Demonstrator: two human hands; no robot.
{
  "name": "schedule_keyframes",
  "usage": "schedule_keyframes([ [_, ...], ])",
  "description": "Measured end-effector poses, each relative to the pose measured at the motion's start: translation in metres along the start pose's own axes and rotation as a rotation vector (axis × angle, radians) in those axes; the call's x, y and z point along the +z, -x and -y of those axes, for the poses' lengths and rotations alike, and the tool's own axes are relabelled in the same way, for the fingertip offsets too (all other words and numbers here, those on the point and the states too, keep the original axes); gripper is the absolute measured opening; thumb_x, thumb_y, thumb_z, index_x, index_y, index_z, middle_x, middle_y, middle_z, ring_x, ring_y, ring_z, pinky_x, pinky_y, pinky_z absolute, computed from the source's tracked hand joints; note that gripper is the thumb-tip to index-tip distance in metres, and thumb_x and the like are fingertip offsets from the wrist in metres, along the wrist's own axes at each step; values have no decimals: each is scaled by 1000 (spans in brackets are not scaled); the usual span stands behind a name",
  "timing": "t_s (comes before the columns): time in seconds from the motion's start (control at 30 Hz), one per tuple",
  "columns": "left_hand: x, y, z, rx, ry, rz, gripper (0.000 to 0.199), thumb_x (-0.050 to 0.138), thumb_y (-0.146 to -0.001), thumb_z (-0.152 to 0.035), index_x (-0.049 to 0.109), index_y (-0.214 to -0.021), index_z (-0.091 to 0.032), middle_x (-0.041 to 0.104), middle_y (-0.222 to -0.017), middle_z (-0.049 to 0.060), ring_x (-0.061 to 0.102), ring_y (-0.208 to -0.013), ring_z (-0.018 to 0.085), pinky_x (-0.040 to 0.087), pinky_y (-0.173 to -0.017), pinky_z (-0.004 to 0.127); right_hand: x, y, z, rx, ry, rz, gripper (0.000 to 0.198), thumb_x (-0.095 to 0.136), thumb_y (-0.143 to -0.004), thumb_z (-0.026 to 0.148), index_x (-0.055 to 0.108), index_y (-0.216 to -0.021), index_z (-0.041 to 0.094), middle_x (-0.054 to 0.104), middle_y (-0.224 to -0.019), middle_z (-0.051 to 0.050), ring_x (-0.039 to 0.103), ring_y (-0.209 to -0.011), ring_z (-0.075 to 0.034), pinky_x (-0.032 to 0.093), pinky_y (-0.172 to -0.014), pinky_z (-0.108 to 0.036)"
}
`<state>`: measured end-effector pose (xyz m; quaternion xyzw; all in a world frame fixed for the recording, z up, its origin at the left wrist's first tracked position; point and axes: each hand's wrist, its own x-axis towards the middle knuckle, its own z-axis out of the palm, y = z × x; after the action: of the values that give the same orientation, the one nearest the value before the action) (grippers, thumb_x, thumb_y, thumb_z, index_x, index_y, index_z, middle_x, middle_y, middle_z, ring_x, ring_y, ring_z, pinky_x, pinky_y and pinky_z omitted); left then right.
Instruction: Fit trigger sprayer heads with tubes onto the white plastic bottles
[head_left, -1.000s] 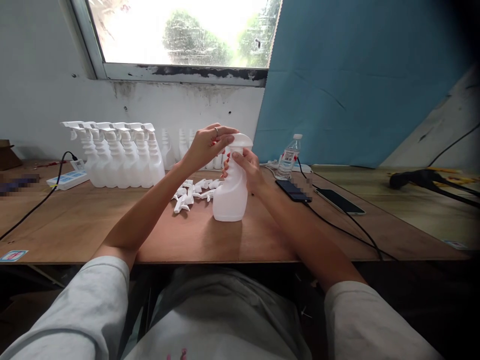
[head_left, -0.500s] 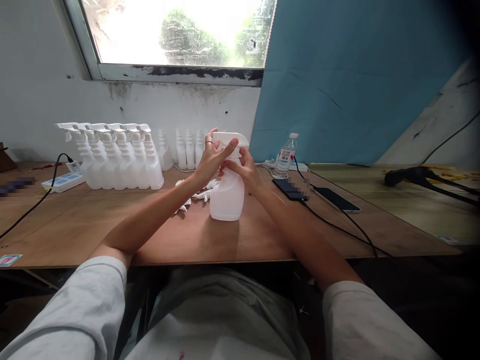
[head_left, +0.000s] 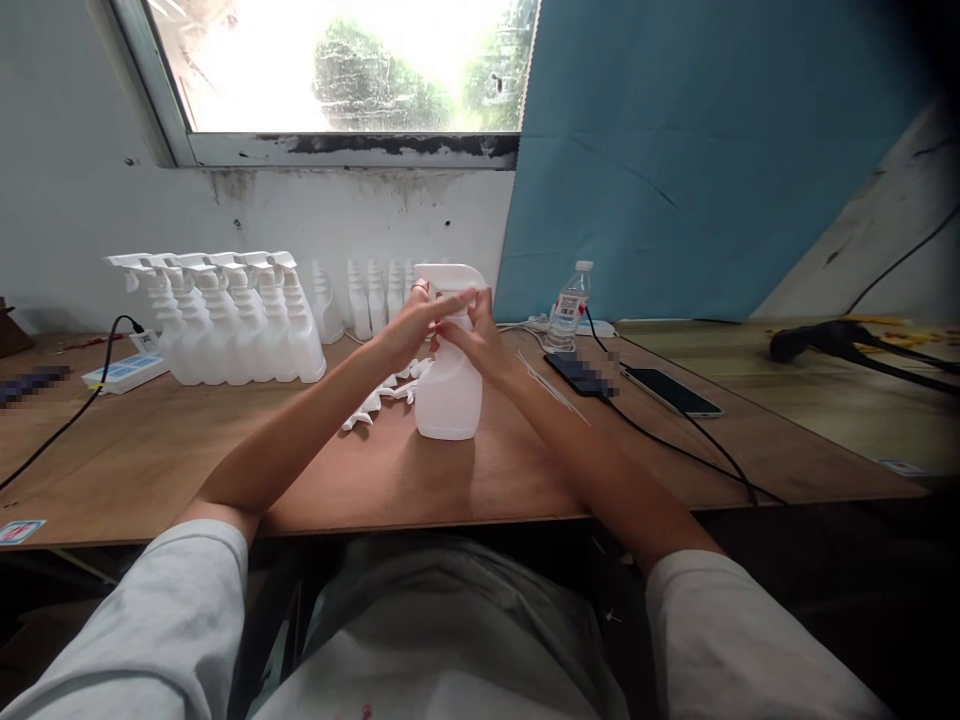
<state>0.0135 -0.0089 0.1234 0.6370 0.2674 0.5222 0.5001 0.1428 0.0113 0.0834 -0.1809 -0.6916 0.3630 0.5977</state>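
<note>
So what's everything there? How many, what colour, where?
held spray bottle: one, white, centre, upright
spray bottles in a row: about six, white, left
headless bottles: several, white, back
plastic parts: many, white, left of centre
water bottle: one, clear, back right
phones: two, dark, right
power strip: one, white-blue, far left
cables: several, black, left and right
unclear object: one, black, far right
table: one, brown, below
wall: one, white, behind
window: one, grey-framed, top
sheet: one, blue, upper right
left hand: one, on the spray head
right hand: one, on the bottle's neck
sleeves: two, light grey, lower corners

Two hands (head_left: 407, 325) (head_left: 486, 343), one held bottle (head_left: 448, 402), six lined-up spray bottles (head_left: 244, 340)
</note>
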Motion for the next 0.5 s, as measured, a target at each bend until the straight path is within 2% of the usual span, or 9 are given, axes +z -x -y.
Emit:
schedule_keyframes([
  [0.07,3,2,1,-8,-9,33,56,83,-69,-44,45,-103,-21,58,-84,0,55,-59,9,39,-51,21,1,1,-1,-26,23,-25,52,75,-75,34,29,-96,28,61,-86,5,62,-63,-13,56,-60,-32],
  [0.13,4,4,3,9,-1,51,57,81,-72,-44,45,-109,-21,59,-89,2,57,-63,10,38,-51,21,0,1,-2,-17,4,-26,51,75,-75,36,30,-97,28,62,-89,4,62,-62,-13,56,-59,-32],
  [0.23,-2,9,9,71,1,43,63,74,-79,-44,40,-128,-25,59,-119,8,65,-92,17,49,-67,25,-4,1,-2,17,-41,-35,55,76,-73,41,30,-101,29,63,-93,4,63,-60,-13,55,-55,-32],
  [0.3,-12,18,18,61,-69,59,75,74,-78,-43,32,-138,-29,51,-136,10,62,-109,21,52,-81,31,-7,0,0,15,-75,-73,59,78,-69,43,32,-101,28,61,-93,5,65,-65,-14,56,-57,-31],
  [0.33,-17,24,24,31,-137,88,81,77,-75,-43,31,-140,-29,50,-138,11,62,-112,23,53,-85,34,-8,-1,3,10,-98,-97,59,79,-67,44,33,-100,28,60,-91,5,66,-66,-15,56,-58,-31],
  [0.37,-22,31,30,-5,-218,130,85,79,-72,-43,33,-141,-27,53,-136,12,62,-113,24,53,-87,36,-9,-1,6,4,-125,-120,59,80,-66,44,33,-100,28,59,-90,6,67,-67,-15,56,-58,-30],
  [0.43,-32,46,39,-54,-385,190,78,80,-70,-44,44,-136,-25,62,-124,11,63,-110,27,54,-88,41,-7,-2,15,1,-164,-149,58,79,-67,47,34,-98,28,57,-88,6,68,-66,-15,55,-58,-30],
  [0.5,-42,60,43,-43,-502,156,65,79,-70,-46,57,-127,-25,69,-111,8,66,-104,28,56,-86,42,-4,-3,24,-5,-159,-144,56,77,-69,52,35,-98,28,59,-91,4,69,-73,-17,56,-62,-31],
])
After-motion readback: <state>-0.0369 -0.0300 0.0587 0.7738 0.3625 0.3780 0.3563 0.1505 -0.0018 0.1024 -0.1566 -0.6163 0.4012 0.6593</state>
